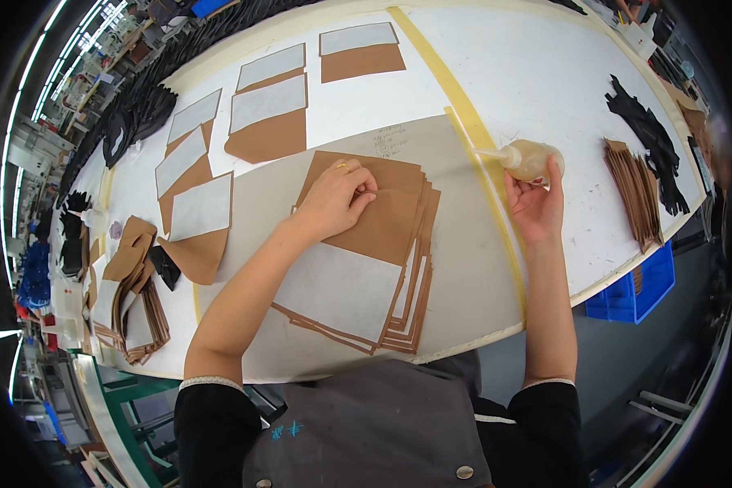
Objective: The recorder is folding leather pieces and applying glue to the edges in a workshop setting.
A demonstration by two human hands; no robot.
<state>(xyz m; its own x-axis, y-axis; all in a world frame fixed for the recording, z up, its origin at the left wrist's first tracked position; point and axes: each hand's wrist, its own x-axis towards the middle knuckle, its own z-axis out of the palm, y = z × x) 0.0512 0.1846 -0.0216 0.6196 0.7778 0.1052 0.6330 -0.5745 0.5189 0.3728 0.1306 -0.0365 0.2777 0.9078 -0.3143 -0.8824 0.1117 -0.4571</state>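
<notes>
My right hand (537,199) is wrapped round a translucent squeeze bottle (538,162) with pale yellowish contents, held tilted so its thin nozzle points left. My left hand (340,200), a ring on one finger, rests on a stack of brown panels (382,220) in front of me. Its fingers are curled and pressed together; whatever is between them, if anything, is hidden. Each panel in the stack seems to carry a white rectangular backing (342,291) on its near part. The panels lie slightly fanned, edges uneven, on a grey board (476,281).
Several brown panels with white backing (201,206) lie apart at the left and back. Another pile of brown pieces (142,317) sits far left. Yellow tape (435,57) crosses the white table. At right are stacked brown strips (630,191), black material (655,138) and a blue crate (651,285).
</notes>
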